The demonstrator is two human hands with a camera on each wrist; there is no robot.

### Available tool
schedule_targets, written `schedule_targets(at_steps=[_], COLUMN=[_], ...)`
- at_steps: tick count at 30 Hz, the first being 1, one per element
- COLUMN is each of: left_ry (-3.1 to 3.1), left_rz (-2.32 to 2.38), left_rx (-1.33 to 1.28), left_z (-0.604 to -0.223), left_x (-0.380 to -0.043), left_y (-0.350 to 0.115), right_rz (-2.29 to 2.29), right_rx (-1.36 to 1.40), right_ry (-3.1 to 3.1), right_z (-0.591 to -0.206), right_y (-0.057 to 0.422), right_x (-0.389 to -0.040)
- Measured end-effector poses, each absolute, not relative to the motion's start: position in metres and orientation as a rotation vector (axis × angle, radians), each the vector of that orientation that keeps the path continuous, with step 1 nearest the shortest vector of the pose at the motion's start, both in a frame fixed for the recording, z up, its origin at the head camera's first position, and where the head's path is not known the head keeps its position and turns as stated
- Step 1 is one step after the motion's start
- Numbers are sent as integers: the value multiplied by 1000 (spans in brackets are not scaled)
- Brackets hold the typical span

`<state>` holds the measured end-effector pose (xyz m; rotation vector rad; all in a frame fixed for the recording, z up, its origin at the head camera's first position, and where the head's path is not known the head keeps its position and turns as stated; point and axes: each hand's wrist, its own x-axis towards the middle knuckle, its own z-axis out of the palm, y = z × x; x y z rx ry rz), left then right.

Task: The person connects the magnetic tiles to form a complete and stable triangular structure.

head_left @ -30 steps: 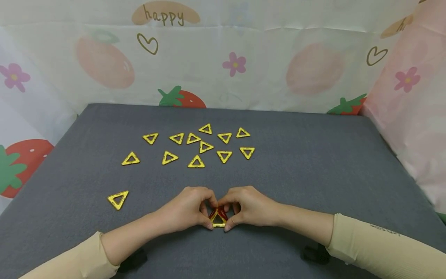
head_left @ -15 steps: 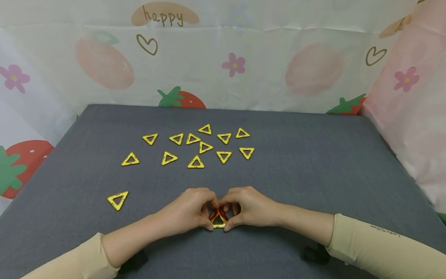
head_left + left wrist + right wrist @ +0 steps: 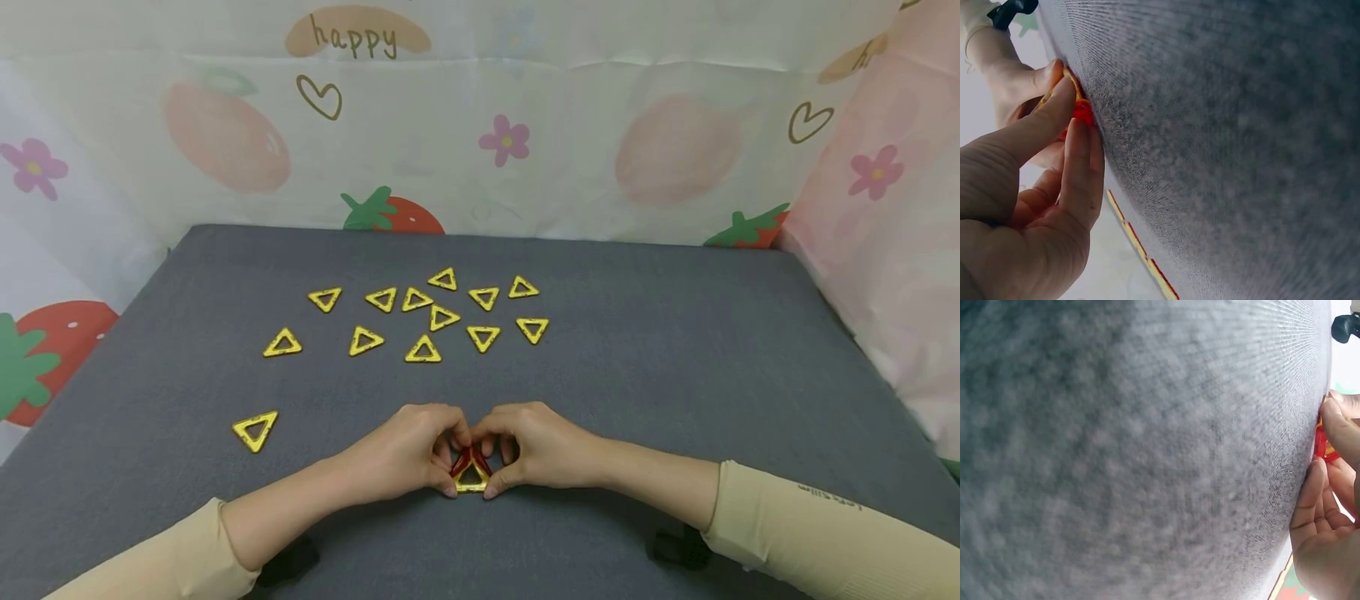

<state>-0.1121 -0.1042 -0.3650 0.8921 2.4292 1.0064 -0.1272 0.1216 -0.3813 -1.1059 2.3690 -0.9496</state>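
Observation:
Near the front middle of the table, my left hand (image 3: pixel 416 450) and right hand (image 3: pixel 543 446) meet over a small upright shape of triangular frame tiles. A yellow triangle tile (image 3: pixel 471 488) faces me, with red triangle sides (image 3: pixel 458 463) leaning in behind it toward a peak. Each hand pinches one side of the shape between thumb and curled fingers. The fingertips of both hands come together at the peak. In both wrist views, red tile parts (image 3: pixel 1083 112) show between the fingers, low against the cloth. The back of the shape is hidden by the fingers.
Several yellow triangle tiles (image 3: pixel 423 350) lie flat and scattered across the middle and back of the grey cloth-covered table (image 3: pixel 675 350). One more yellow tile (image 3: pixel 255 431) lies left of the left forearm. A printed curtain (image 3: pixel 555 83) hangs behind the table.

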Motion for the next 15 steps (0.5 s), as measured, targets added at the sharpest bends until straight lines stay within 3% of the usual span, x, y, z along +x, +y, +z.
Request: schedule_targets(at_steps=[15], left_ry=[2394], left_rz=[1032], left_rx=[826], left_z=[-366], left_x=[-113], left_y=[-106], right_rz=[-948], right_rx=[-1098], right_ry=[2341], right_z=[-380], right_y=[121], right_x=[-127])
